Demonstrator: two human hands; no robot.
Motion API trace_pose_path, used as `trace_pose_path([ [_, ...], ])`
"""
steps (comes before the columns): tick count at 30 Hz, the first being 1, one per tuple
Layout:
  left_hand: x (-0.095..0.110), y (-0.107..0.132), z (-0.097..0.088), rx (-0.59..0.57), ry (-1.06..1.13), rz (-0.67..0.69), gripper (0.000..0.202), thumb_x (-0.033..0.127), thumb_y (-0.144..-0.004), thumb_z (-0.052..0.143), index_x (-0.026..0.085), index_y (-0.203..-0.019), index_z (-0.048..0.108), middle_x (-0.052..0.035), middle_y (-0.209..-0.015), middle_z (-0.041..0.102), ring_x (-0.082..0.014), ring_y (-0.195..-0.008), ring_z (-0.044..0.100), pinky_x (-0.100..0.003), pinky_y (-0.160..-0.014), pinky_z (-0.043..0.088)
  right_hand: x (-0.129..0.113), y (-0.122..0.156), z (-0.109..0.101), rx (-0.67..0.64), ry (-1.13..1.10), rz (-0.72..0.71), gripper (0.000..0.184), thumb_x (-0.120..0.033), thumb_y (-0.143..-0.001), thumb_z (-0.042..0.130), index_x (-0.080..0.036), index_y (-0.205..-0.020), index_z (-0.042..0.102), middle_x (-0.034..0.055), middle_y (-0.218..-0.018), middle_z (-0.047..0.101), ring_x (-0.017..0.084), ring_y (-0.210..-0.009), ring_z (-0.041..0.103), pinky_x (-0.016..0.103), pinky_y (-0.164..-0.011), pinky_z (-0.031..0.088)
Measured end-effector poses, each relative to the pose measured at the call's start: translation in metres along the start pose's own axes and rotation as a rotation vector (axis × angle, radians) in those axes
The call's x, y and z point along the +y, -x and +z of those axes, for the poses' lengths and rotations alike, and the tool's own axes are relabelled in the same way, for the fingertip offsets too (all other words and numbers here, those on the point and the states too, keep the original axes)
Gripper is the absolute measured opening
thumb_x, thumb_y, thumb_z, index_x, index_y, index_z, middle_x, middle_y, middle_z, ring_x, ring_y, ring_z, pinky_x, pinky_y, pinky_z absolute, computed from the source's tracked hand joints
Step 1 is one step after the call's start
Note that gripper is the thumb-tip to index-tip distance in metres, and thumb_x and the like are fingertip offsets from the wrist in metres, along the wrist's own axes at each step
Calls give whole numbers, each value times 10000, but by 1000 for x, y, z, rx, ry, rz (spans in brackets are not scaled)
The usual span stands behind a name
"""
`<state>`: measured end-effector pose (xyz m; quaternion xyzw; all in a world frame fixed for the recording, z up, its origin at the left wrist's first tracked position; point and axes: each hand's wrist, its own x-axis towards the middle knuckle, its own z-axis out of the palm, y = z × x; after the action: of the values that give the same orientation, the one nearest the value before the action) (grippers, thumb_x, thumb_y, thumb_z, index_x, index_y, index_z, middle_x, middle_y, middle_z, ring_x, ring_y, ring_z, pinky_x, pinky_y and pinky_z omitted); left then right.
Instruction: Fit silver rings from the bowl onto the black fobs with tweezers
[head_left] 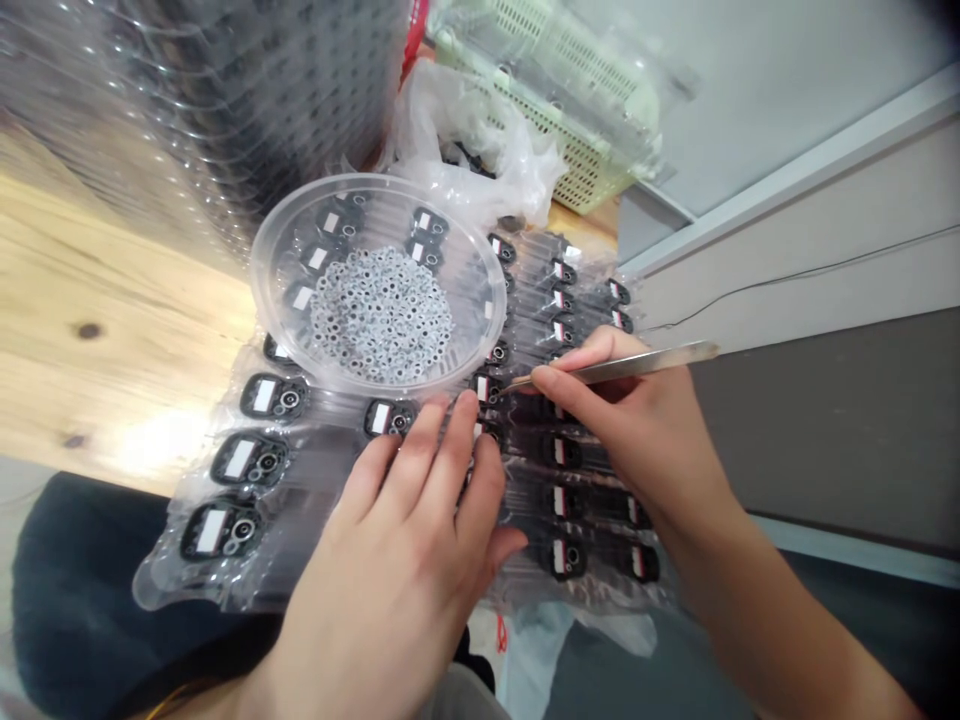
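Note:
My right hand (622, 425) pinches steel tweezers (615, 365), whose tip reaches a black moulded part (487, 388) sealed in a clear air-cushion sheet (525, 315). Several more such parts with white labels, like one (274, 397) at the left, lie in rows in the sheet. My left hand (397, 530) rests spread on the sheet, its fingertips beside a part (388, 418). A round clear plastic dish (259, 270) sits on the sheet, holding a heap of small grey-white rings (381, 315). Parts under my hands are hidden.
A stack of air-cushion sheets (225, 100) rises beyond the dish, next to a crumpled plastic bag (472, 130) and a pale perforated plastic crate (555, 100). A wooden tabletop (112, 300) spreads left. A dark cloth (75, 590) lies at lower left, and a grey cabinet side (810, 420) stands right.

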<state>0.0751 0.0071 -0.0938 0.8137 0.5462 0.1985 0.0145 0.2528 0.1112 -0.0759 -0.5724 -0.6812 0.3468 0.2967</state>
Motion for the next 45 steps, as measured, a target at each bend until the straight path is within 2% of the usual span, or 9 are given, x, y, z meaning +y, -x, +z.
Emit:
trace_pose_path([
  [9, -1, -1, 2, 4, -4, -2, 394, 350, -1017, 323, 147, -1200, 608, -116, -1398, 566, -293, -1266, 525, -429, -946, 377, 2, -1, -1, -12, -37, -4, 182, -318, -784, 768, -236, -714, 621, -4, -670, 660, 180, -663, 652, 297, -573, 459],
  [17, 1, 0, 2, -3, 3, -21, 379, 344, -1018, 343, 150, -1219, 600, -108, -1416, 550, -284, -1309, 484, -423, -972, 350, 0, -3, -1, 0, 14, -69, 155, -251, -750, 768, -224, -676, 634, -18, -615, 621, 138, -579, 589, 253, -511, 440],
  [31, 1, 2, 4, 4, 2, -18, 372, 357, -1010, 372, 152, -1223, 599, -110, -1430, 536, -280, -1318, 473, -420, -974, 340, 11, -2, -3, 19, -39, -104, 138, -302, -778, 772, -236, -731, 660, -38, -680, 642, 116, -650, 598, 227, -571, 455],
  [38, 1, 1, 5, 13, 7, -19, 369, 362, -1003, 391, 151, -1231, 592, -112, -1437, 528, -282, -1335, 454, -420, -986, 337, 7, -2, -3, 6, 6, -98, 140, -279, -764, 775, -229, -710, 656, -36, -657, 639, 112, -611, 595, 222, -535, 450],
  [45, 1, 2, 4, 26, 11, -25, 362, 351, -1002, 396, 147, -1222, 598, -116, -1419, 546, -280, -1312, 476, -419, -979, 338, 7, -1, -3, 2, 5, -100, 142, -289, -775, 766, -233, -703, 658, -46, -662, 640, 103, -631, 591, 217, -561, 448],
])
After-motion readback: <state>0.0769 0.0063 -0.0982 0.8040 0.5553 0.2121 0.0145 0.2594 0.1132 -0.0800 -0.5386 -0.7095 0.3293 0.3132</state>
